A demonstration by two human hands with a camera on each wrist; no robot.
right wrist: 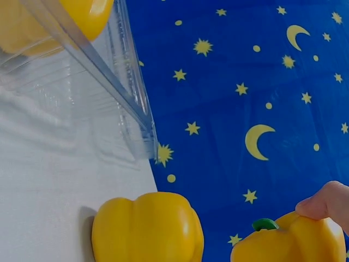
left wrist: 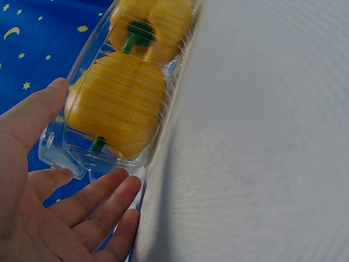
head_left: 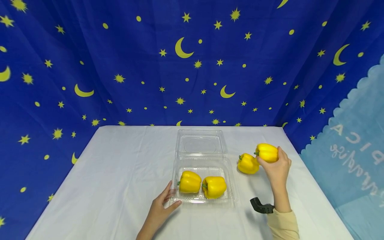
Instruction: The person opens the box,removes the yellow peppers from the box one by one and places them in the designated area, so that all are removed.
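Note:
In the head view my right hand [head_left: 277, 168] grips a yellow bell pepper [head_left: 267, 152], its green stem pointing left. Just left of it, another yellow bell pepper [head_left: 248, 164] lies on the table. Two more bell peppers, one at left [head_left: 190, 182] and one at right [head_left: 214, 187], sit side by side inside a clear plastic clamshell container [head_left: 204, 201], whose lid [head_left: 201, 143] lies folded back. My left hand [head_left: 160, 208] is at the container's near left corner, fingers spread and rather straight. The left wrist view shows those fingers [left wrist: 103, 204] beside the container's end wall.
A white cloth covers the table [head_left: 120, 173]. Behind it hangs a blue curtain [head_left: 144, 66] with yellow stars and moons. A light blue cloth [head_left: 354, 160] with white letters hangs at the right. A black wrist device [head_left: 261, 206] sticks out from the right wrist.

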